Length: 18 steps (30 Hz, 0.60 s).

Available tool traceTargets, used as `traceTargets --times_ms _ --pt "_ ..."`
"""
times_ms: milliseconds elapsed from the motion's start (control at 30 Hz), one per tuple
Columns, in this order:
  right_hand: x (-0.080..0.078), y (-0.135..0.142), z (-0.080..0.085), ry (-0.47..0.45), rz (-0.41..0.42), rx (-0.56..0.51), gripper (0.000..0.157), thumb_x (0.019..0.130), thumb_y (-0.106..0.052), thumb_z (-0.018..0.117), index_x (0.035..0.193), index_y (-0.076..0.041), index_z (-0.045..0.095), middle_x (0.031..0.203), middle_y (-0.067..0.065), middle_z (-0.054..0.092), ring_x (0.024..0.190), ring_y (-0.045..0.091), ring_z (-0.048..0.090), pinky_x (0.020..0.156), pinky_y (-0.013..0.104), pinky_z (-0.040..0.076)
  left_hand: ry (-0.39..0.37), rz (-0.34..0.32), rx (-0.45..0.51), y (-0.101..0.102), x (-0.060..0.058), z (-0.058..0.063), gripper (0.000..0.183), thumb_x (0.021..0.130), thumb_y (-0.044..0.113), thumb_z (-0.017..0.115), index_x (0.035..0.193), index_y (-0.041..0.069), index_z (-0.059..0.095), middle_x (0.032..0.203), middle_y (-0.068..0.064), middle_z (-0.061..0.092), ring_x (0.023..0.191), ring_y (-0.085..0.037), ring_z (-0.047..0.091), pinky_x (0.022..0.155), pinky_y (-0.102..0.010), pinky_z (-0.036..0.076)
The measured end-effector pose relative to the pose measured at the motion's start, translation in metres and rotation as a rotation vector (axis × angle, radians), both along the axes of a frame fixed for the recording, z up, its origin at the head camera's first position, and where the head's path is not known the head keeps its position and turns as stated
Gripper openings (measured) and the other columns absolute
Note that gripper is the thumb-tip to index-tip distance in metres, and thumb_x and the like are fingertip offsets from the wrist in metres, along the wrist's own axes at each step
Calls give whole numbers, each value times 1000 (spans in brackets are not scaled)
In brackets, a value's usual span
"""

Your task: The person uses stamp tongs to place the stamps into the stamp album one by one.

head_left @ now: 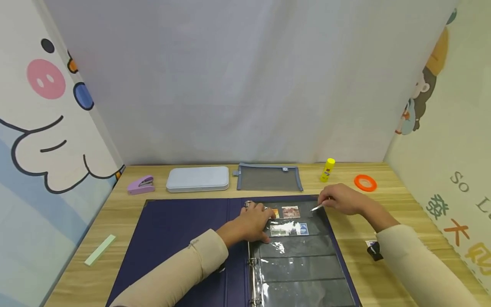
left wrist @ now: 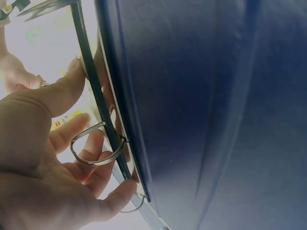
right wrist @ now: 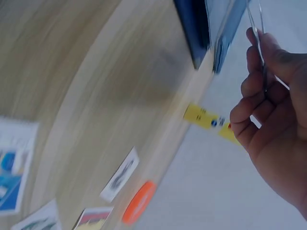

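Note:
A navy ring-binder stamp album (head_left: 184,230) lies spread out, with a black pocket page (head_left: 295,268) on its right side. My left hand (head_left: 253,221) rests on the page's upper left, beside the metal rings (left wrist: 98,163), its fingers spread. In the top pocket row sits a brownish stamp (head_left: 290,212), with an orange one partly under the left fingers. The row below holds a pale stamp (head_left: 279,230) and a blue stamp (head_left: 302,229). My right hand (head_left: 341,199) pinches metal tweezers (right wrist: 261,52), whose tips point left over the top row near the page's right edge.
Behind the album stand a purple stapler (head_left: 141,186), a white case (head_left: 197,179), a grey mesh pouch (head_left: 269,178), a yellow glue stick (head_left: 327,170) and an orange tape roll (head_left: 365,183). Loose stamps (right wrist: 120,175) lie on the right. A pale green strip (head_left: 99,250) lies left.

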State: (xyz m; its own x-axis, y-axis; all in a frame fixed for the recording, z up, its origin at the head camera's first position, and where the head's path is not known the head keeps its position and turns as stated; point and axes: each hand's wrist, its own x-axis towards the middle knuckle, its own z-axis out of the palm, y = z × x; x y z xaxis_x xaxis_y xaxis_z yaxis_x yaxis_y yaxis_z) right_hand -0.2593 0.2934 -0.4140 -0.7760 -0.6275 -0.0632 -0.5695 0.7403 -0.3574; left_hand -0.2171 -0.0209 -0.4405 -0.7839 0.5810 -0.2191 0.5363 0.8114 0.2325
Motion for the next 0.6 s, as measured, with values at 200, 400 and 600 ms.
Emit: traceTargets --times_ms 200,400,600 --pt "17 39 2 -74 -151 -79 12 93 -10 59 96 -13 70 94 1 69 79 2 55 70 24 48 30 -25 -26 0 6 3 71 76 47 76 137 28 46 132 -5 49 121 -25 43 97 -46 36" --pt "42 77 -3 -80 -205 -116 12 94 -11 58 96 -9 69 91 3 70 73 -3 50 65 22 45 69 -66 -9 -8 20 10 65 79 48 73 136 27 49 126 -2 53 116 -24 45 92 -45 37" --pt "74 114 -12 -103 -235 -152 12 95 -11 56 94 -9 68 83 -2 66 70 -3 49 61 21 43 97 -105 -45 -8 40 10 65 78 53 71 133 25 52 122 0 55 115 -22 45 89 -43 36"
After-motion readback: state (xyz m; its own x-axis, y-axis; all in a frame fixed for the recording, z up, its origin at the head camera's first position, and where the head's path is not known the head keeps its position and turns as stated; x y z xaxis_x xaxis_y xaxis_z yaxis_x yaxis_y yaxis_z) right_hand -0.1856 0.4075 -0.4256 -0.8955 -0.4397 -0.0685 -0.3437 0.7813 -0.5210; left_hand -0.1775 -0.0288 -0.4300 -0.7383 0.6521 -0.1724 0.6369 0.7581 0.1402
